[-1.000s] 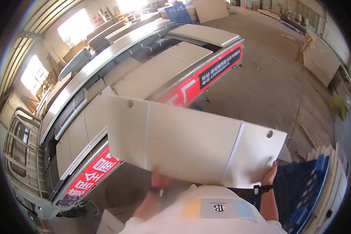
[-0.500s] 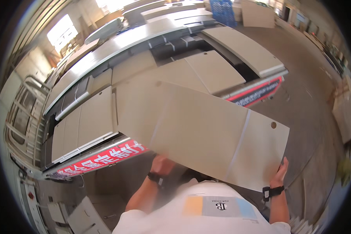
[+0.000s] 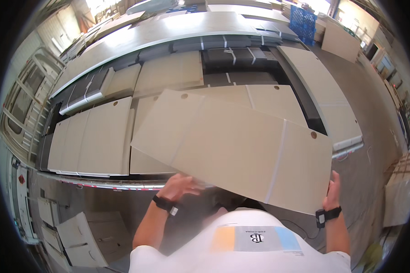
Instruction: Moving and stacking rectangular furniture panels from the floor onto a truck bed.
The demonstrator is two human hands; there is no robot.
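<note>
A long beige panel [image 3: 232, 145], bound with two white straps and marked with a round dark spot near each of two corners, slants across the front of my body. Its far left part overlaps other panels on the truck bed. My right hand [image 3: 333, 191] grips its right end, fingers up along the short edge. Just below the near long edge, by its left part, is my left hand [image 3: 180, 185]. Its fingers are stretched out to the right and slightly blurred; it seems apart from the panel. Both wrists wear black bands.
The flatbed truck [image 3: 123, 184] carries strapped beige panels [image 3: 91, 139], dark bundles [image 3: 234, 57] and a long pale board [image 3: 323, 86] at the right. The truck's cab frame [image 3: 25, 109] stands left. Boards [image 3: 89, 239] lie low at the left. A blue pallet [image 3: 301, 25] stands far back.
My view has shifted, showing more of the truck bed. The panel's left part now lies over the stacked panels. My left hand has opened, its fingers reaching right; my right hand keeps its grip.
</note>
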